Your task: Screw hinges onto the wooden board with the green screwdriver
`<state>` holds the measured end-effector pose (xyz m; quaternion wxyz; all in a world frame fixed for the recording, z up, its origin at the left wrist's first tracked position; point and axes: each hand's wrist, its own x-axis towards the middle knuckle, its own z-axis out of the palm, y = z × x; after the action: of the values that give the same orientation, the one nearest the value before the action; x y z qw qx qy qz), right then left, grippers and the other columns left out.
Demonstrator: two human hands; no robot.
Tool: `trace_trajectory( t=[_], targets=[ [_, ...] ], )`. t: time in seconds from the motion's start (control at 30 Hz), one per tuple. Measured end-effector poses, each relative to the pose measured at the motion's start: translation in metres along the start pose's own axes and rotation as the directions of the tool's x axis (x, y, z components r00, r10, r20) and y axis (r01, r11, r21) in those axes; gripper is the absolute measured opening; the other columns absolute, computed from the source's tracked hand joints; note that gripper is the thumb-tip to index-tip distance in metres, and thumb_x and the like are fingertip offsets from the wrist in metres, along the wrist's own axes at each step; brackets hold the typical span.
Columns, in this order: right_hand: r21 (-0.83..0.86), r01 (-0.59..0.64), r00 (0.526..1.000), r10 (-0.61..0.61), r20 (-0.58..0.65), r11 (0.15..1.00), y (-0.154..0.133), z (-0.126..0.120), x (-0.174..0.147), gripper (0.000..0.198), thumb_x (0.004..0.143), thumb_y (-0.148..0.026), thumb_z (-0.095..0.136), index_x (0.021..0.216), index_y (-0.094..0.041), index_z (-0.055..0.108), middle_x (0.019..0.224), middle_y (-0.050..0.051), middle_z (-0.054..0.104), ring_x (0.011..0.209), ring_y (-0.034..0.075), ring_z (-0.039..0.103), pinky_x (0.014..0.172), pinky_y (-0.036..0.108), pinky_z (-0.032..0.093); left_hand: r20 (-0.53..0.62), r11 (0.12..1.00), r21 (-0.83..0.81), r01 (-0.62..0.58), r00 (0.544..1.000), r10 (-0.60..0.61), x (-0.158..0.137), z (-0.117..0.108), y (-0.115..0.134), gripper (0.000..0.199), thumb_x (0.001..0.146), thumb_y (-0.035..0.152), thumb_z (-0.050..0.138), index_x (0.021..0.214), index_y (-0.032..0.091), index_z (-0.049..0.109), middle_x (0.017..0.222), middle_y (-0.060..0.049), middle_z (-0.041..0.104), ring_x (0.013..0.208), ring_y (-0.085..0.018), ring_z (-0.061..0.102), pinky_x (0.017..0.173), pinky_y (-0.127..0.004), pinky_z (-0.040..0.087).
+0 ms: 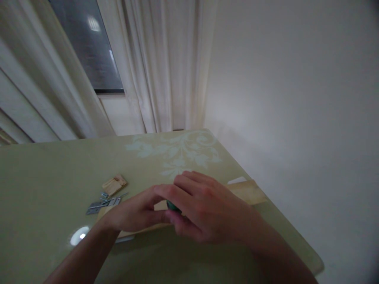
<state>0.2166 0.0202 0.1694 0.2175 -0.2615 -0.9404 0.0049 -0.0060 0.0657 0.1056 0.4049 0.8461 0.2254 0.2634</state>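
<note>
My left hand (134,215) and my right hand (204,207) meet over a long pale wooden board (248,191) that lies on the table. Between their fingertips sits a small dark green object (172,206), mostly hidden by the fingers. The right hand's fingers curl over it from above, and the left hand's thumb and fingers pinch toward it from the left. What the green object is cannot be made out.
A glossy pale green table (53,173) with a white floral print fills the lower view. Left of the hands lie a small wooden block (114,184) and flat metal hinges (102,205). Curtains (160,63), a window and a white wall stand behind; the table's right edge is near.
</note>
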Motion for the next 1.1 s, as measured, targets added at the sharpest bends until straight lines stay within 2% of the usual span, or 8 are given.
trace_trajectory(
  t=[0.13,0.23,0.4,0.53,0.73,0.83,0.9,1.1],
  targets=[
    [-0.028,-0.02,0.997,0.018,-0.08,0.999,0.0,0.001,0.001,0.028,0.104,-0.037,0.056,0.123,-0.017,0.06,0.098,0.005,0.068,0.092,0.022,0.06,0.083,0.036,0.045,-0.087,0.994,-0.075,0.08,0.992,-0.087,0.003,0.0,-0.001,0.023,0.083,0.037,0.084,0.074,0.02,0.072,0.075,0.002,0.07,0.087,-0.019,0.067,0.083,-0.029,0.059],
    [-0.075,-0.012,0.987,-0.001,-0.162,0.997,0.001,0.004,0.001,0.03,0.108,-0.047,0.053,0.113,-0.019,0.062,0.087,0.002,0.068,0.082,0.02,0.059,0.078,0.035,0.044,-0.073,0.991,-0.072,0.112,0.99,-0.117,0.003,0.001,0.0,0.019,0.081,0.03,0.085,0.073,0.02,0.071,0.075,0.004,0.069,0.086,-0.019,0.068,0.085,-0.029,0.058],
    [0.028,-0.041,0.999,0.042,-0.028,0.999,0.0,0.001,0.0,0.027,0.102,-0.03,0.058,0.126,-0.018,0.058,0.106,0.006,0.069,0.097,0.021,0.06,0.087,0.034,0.046,-0.061,0.995,-0.098,0.012,0.998,-0.018,0.002,-0.001,0.002,0.022,0.089,0.041,0.08,0.103,0.023,0.078,0.095,-0.002,0.077,0.095,-0.021,0.07,0.092,-0.034,0.059],
    [-0.044,-0.057,0.99,0.051,-0.132,0.997,0.0,0.002,0.0,0.028,0.106,-0.045,0.055,0.114,-0.019,0.062,0.092,0.003,0.069,0.087,0.021,0.06,0.079,0.036,0.044,-0.125,0.993,-0.041,0.111,0.985,-0.116,0.0,0.001,0.001,0.023,0.081,0.037,0.087,0.096,0.022,0.077,0.091,0.0,0.077,0.092,-0.021,0.07,0.09,-0.033,0.059],
    [0.008,-0.012,1.0,0.012,-0.021,1.0,-0.001,0.001,0.001,0.029,0.101,-0.028,0.054,0.128,-0.018,0.057,0.105,0.006,0.066,0.096,0.021,0.057,0.086,0.036,0.046,-0.03,0.996,-0.024,0.089,0.996,-0.09,-0.002,-0.002,0.002,0.016,0.091,0.036,0.077,0.099,0.023,0.079,0.101,0.0,0.08,0.092,-0.02,0.071,0.087,-0.03,0.059],
    [-0.028,-0.013,0.991,0.009,-0.13,1.0,0.0,0.004,0.001,0.026,0.103,-0.042,0.059,0.116,-0.019,0.061,0.097,0.005,0.066,0.091,0.021,0.058,0.082,0.035,0.046,-0.038,0.991,-0.068,0.116,0.992,-0.119,0.001,-0.002,0.005,0.017,0.09,0.037,0.077,0.083,0.021,0.077,0.087,0.001,0.077,0.086,-0.019,0.07,0.087,-0.03,0.059],
    [-0.063,-0.002,0.98,-0.01,-0.198,0.998,0.0,0.006,0.001,0.027,0.106,-0.046,0.057,0.106,-0.019,0.062,0.089,0.003,0.065,0.085,0.019,0.057,0.08,0.034,0.045,-0.045,0.994,-0.033,0.109,0.993,-0.11,0.0,-0.002,0.003,0.019,0.09,0.04,0.076,0.085,0.021,0.076,0.087,0.001,0.077,0.087,-0.019,0.07,0.088,-0.031,0.06],
    [0.0,0.014,0.999,-0.014,-0.042,1.0,-0.003,-0.001,0.0,0.027,0.109,-0.033,0.05,0.128,-0.015,0.058,0.104,0.007,0.067,0.096,0.021,0.058,0.09,0.034,0.047,-0.038,0.991,0.1,0.089,0.996,-0.086,-0.007,-0.003,-0.008,0.02,0.089,0.036,0.079,0.103,0.021,0.078,0.102,-0.002,0.078,0.095,-0.021,0.07,0.082,-0.028,0.059]
  ],
)
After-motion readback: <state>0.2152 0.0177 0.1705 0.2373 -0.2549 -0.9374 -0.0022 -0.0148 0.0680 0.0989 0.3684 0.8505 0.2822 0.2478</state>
